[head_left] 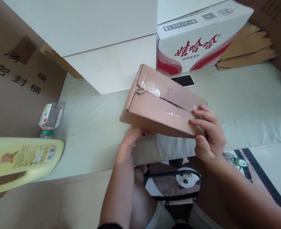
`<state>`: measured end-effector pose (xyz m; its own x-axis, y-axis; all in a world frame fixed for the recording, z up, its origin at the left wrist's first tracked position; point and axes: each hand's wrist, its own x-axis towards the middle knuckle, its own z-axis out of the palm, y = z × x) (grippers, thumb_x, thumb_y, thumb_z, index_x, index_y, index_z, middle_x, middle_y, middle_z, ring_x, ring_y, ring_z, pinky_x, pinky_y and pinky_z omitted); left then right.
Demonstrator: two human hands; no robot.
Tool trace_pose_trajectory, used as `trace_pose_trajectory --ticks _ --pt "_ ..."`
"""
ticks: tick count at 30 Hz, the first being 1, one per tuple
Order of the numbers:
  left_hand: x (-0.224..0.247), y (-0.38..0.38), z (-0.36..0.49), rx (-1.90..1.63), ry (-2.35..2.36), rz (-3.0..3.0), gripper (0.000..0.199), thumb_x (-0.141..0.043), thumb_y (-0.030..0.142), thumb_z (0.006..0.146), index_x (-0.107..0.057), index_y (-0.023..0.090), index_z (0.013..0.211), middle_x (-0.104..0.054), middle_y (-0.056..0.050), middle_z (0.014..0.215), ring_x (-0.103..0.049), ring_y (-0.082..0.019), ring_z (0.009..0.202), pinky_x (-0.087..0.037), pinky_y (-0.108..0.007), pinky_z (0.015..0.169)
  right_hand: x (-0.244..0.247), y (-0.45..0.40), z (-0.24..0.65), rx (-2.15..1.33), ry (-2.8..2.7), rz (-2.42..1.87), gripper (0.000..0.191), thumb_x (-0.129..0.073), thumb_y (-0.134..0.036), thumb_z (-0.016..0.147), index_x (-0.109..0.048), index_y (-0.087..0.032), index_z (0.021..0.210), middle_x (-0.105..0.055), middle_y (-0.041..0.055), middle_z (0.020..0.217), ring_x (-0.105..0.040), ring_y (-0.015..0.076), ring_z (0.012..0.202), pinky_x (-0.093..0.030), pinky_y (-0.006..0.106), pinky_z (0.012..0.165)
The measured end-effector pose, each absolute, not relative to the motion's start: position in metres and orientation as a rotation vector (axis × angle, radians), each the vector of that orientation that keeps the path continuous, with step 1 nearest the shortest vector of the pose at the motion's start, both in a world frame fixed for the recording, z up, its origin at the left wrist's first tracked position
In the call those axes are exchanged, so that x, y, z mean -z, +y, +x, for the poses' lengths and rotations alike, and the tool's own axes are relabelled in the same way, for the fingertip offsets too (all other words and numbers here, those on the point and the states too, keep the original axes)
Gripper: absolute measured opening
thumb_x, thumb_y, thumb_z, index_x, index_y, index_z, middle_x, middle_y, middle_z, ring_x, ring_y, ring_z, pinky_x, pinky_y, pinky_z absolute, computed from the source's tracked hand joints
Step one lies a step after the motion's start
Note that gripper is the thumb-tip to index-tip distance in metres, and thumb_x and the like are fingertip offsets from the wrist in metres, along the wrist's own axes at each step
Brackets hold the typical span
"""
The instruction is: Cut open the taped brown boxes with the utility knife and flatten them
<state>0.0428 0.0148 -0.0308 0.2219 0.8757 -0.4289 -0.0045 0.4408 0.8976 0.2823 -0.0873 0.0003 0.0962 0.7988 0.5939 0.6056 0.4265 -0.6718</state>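
A small brown cardboard box (pixel 165 103) is held up tilted above the pale green cushioned surface. Clear tape and scuffs mark the seam on its upper face. My right hand (pixel 209 133) grips the right end, fingers on the upper face and thumb along the near edge. Beneath the near left side, my left hand (pixel 137 135) supports the box; most of its fingers are hidden under it. Just behind the box a dark-screened phone (pixel 183 80) lies on the green cover (pixel 87 127).
Large white boxes (pixel 111 60) and a red-and-white printed carton (pixel 195 44) stand behind. At left are a big printed cardboard carton (pixel 18 82), a clear bottle (pixel 51 116) and a yellow jug (pixel 35 156). A panda-patterned item (pixel 185 178) lies below, between my legs.
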Motion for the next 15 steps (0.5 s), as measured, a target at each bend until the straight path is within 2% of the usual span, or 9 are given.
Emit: trace_pose_trajectory --ticks 2,4,7,9,11,15 --pt "0.03 0.021 0.048 -0.963 1.27 0.834 0.005 -0.065 0.025 0.074 -0.065 0.019 0.074 -0.065 -0.002 0.06 -0.054 -0.012 0.048 -0.04 -0.02 0.043 -0.003 -0.081 0.278 -0.169 -1.626 -1.234 0.037 -0.052 -0.037 0.095 -0.06 -0.031 0.13 -0.059 0.0108 0.136 -0.05 0.0372 0.138 -0.038 0.065 0.117" --pt "0.027 0.028 0.049 -1.153 1.275 0.729 0.011 -0.062 0.028 0.078 -0.064 0.02 0.086 -0.067 -0.001 0.073 -0.058 -0.012 0.059 -0.045 -0.021 0.052 -0.002 -0.073 0.274 -0.144 -1.704 -1.239 0.045 -0.059 -0.031 0.092 -0.056 -0.03 0.137 -0.059 0.0118 0.137 -0.052 0.0369 0.137 -0.042 0.063 0.115" --pt "0.019 0.032 0.045 -1.343 1.2 0.623 0.024 -0.062 0.044 0.083 -0.063 0.022 0.092 -0.068 -0.004 0.092 -0.064 -0.015 0.079 -0.05 -0.024 0.064 0.002 -0.064 0.268 -0.071 -1.798 -1.226 0.061 -0.064 -0.029 0.089 -0.045 -0.033 0.147 -0.056 0.0108 0.142 -0.05 0.0377 0.139 -0.033 0.069 0.12" --pt "0.015 0.03 0.042 -1.352 1.074 0.63 0.043 -0.057 0.064 0.084 -0.062 0.024 0.099 -0.069 -0.007 0.111 -0.066 -0.021 0.101 -0.053 -0.028 0.074 0.005 -0.062 0.265 -0.045 -1.829 -1.205 0.066 -0.065 -0.028 0.088 -0.041 -0.035 0.15 -0.055 0.0099 0.144 -0.052 0.037 0.137 -0.027 0.072 0.122" --pt "0.013 0.026 0.04 -1.301 0.97 0.654 0.058 -0.055 0.076 0.08 -0.062 0.026 0.107 -0.066 -0.009 0.128 -0.062 -0.026 0.12 -0.054 -0.033 0.084 0.006 -0.061 0.262 -0.038 -1.834 -1.179 0.067 -0.065 -0.025 0.087 -0.042 -0.034 0.149 -0.054 0.0099 0.144 -0.053 0.0361 0.136 -0.027 0.072 0.122" --pt "0.016 0.018 0.044 -1.294 0.885 0.706 0.057 -0.064 0.07 0.076 -0.063 0.024 0.111 -0.065 -0.011 0.135 -0.053 -0.03 0.137 -0.051 -0.039 0.101 0.008 -0.061 0.259 -0.053 -1.788 -1.148 0.061 -0.066 -0.023 0.086 -0.049 -0.035 0.143 -0.058 0.0084 0.139 -0.056 0.035 0.134 -0.028 0.072 0.122"
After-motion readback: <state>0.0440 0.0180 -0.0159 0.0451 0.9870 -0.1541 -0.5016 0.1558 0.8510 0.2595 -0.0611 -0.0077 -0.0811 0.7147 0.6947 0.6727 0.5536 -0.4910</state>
